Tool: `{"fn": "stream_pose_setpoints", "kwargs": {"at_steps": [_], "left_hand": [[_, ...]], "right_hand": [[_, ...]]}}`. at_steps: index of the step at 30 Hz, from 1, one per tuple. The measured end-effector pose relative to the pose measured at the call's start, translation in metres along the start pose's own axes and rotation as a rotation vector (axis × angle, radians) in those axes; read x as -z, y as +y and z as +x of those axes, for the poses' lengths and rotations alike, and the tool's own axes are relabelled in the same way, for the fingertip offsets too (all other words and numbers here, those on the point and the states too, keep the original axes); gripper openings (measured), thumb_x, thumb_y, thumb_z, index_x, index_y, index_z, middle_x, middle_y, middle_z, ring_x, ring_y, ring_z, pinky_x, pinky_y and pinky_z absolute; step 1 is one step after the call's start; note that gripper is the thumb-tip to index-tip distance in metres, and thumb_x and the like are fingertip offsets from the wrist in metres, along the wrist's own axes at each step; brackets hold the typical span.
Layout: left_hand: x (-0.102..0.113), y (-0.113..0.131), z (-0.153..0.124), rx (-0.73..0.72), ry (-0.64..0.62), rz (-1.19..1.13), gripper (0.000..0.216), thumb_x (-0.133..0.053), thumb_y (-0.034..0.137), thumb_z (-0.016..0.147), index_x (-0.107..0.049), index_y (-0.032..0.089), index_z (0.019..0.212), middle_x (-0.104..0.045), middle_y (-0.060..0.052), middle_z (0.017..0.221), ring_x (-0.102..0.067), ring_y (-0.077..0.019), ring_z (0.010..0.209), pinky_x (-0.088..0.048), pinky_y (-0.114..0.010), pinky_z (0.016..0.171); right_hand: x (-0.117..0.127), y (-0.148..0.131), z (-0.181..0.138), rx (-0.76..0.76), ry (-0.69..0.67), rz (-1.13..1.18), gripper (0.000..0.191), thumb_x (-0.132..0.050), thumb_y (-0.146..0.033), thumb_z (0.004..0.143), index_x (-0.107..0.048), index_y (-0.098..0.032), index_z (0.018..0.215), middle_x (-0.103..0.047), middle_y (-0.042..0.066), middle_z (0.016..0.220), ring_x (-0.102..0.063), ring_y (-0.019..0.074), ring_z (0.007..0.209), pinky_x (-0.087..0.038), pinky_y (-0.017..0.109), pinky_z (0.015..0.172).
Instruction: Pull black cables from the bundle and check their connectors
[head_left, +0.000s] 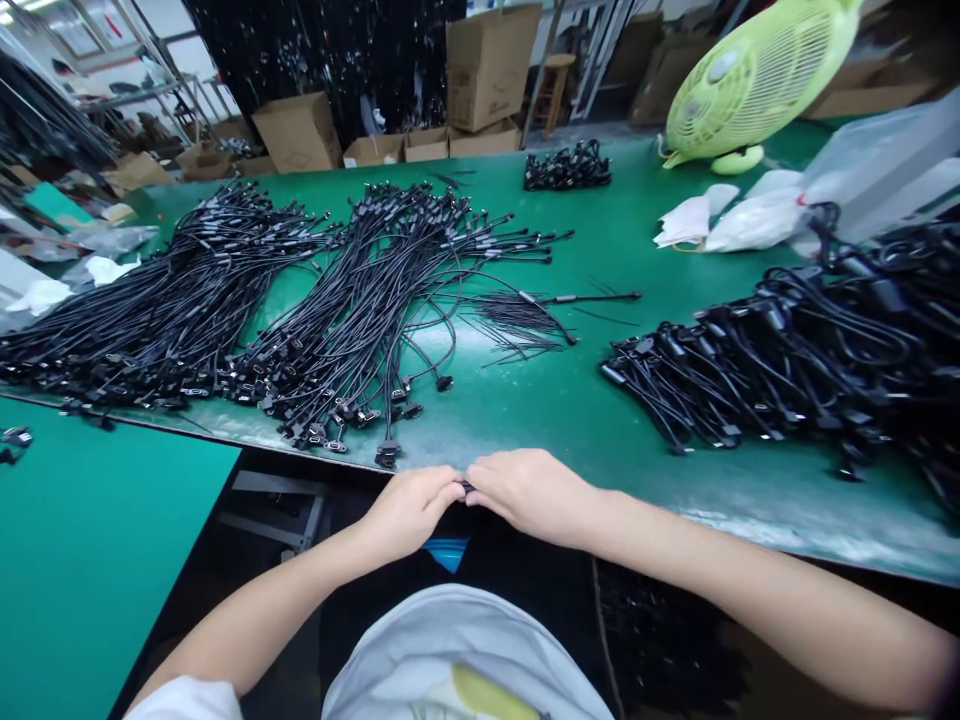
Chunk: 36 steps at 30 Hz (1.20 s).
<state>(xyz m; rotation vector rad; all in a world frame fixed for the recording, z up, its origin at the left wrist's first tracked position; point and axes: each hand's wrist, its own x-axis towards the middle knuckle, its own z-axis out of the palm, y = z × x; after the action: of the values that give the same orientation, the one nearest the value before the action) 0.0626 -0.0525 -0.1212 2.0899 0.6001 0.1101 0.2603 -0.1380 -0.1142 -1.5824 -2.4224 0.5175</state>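
My left hand and my right hand meet at the front edge of the green table. Both are closed, fingertips pressed together around a small dark piece, mostly hidden; it looks like part of a black cable, though I cannot be sure. Just beyond my left hand lies a spread pile of black cables with connector ends toward me. To the right of my right hand is a heap of bundled black cables. Thin black ties lie between the two piles.
Another long cable pile covers the table's left side. A small coiled bundle sits at the back. A green fan and white plastic bags stand back right. Cardboard boxes are behind the table. A second green surface is at left.
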Motion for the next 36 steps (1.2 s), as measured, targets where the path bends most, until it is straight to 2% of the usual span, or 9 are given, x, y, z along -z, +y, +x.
{"fn": "stream_pose_setpoints", "kwargs": {"at_steps": [3,6,11,18,22,28,30,33,36], "left_hand": [[0.000,-0.004,0.000,0.103,0.047,-0.304,0.034,-0.042,0.041,0.096,-0.061,0.017,0.082,-0.050,0.002,0.067,-0.045,-0.0119,0.061,-0.034,-0.025,0.061],[-0.004,-0.008,0.003,0.159,0.152,-0.622,0.037,-0.046,0.048,0.094,-0.060,0.015,0.083,-0.042,0.005,0.061,-0.038,-0.0090,0.054,-0.030,-0.023,0.055],[-0.012,-0.002,0.009,0.154,0.202,-0.887,0.043,-0.057,0.056,0.087,-0.059,0.013,0.080,-0.039,0.006,0.059,-0.034,-0.0064,0.051,-0.029,-0.023,0.052],[-0.015,0.011,0.018,0.121,0.219,-1.087,0.044,-0.065,0.055,0.082,-0.059,0.012,0.079,-0.037,0.007,0.058,-0.031,-0.0048,0.050,-0.026,-0.022,0.050],[-0.018,0.021,0.023,0.095,0.217,-1.167,0.044,-0.067,0.054,0.081,-0.059,0.011,0.080,-0.036,0.007,0.058,-0.030,-0.0042,0.050,-0.025,-0.021,0.049],[-0.025,0.028,0.032,0.047,0.221,-1.243,0.055,-0.066,0.048,0.085,-0.051,0.014,0.126,-0.041,0.008,0.060,-0.033,-0.0051,0.049,-0.027,-0.021,0.050],[-0.024,0.024,0.033,0.005,0.234,-1.223,0.057,-0.065,0.049,0.085,-0.054,0.012,0.126,-0.039,0.008,0.060,-0.033,-0.0053,0.050,-0.028,-0.021,0.051],[-0.020,0.018,0.031,-0.025,0.339,-1.153,0.054,-0.064,0.051,0.085,-0.060,0.009,0.119,-0.038,0.007,0.060,-0.034,-0.0060,0.052,-0.030,-0.022,0.052],[-0.016,0.014,0.027,-0.031,0.371,-1.013,0.053,-0.058,0.050,0.089,-0.060,0.010,0.123,-0.040,0.006,0.062,-0.036,-0.0068,0.054,-0.032,-0.022,0.053]], "right_hand": [[0.026,0.052,0.005,-0.044,0.143,0.207,0.035,-0.039,-0.038,0.100,-0.069,-0.020,0.101,-0.068,0.005,0.100,-0.061,0.0157,0.086,-0.045,0.027,0.076],[0.040,0.113,0.018,-0.410,0.459,-0.113,0.031,-0.043,-0.028,0.097,-0.071,-0.017,0.104,-0.065,0.012,0.115,-0.058,0.0220,0.099,-0.043,0.033,0.082],[0.032,0.154,0.033,-0.495,0.422,-0.336,0.028,-0.045,-0.020,0.092,-0.072,-0.012,0.093,-0.065,0.016,0.105,-0.056,0.0237,0.088,-0.037,0.034,0.073],[0.041,0.139,0.012,-0.563,0.639,-0.350,0.031,-0.041,-0.027,0.095,-0.069,-0.015,0.093,-0.064,0.014,0.099,-0.056,0.0252,0.091,-0.040,0.036,0.078],[0.038,0.107,0.005,-0.542,0.755,-0.210,0.028,-0.041,-0.030,0.095,-0.065,-0.017,0.091,-0.064,0.013,0.093,-0.057,0.0252,0.089,-0.042,0.038,0.080],[0.000,0.018,0.010,-0.396,0.543,0.617,0.023,-0.050,-0.039,0.091,-0.063,-0.021,0.090,-0.062,0.002,0.074,-0.054,0.0150,0.064,-0.045,0.029,0.063],[-0.009,0.001,0.011,-0.408,0.498,0.825,0.022,-0.055,-0.040,0.088,-0.065,-0.020,0.092,-0.059,0.000,0.071,-0.051,0.0130,0.059,-0.044,0.027,0.058],[-0.016,-0.007,0.012,-0.407,0.510,0.874,0.022,-0.059,-0.039,0.087,-0.066,-0.019,0.091,-0.062,0.001,0.079,-0.053,0.0125,0.062,-0.045,0.027,0.060],[-0.018,-0.009,0.013,-0.302,0.582,0.651,0.020,-0.054,-0.033,0.092,-0.066,-0.019,0.085,-0.063,0.002,0.082,-0.057,0.0135,0.070,-0.046,0.027,0.067]]}}
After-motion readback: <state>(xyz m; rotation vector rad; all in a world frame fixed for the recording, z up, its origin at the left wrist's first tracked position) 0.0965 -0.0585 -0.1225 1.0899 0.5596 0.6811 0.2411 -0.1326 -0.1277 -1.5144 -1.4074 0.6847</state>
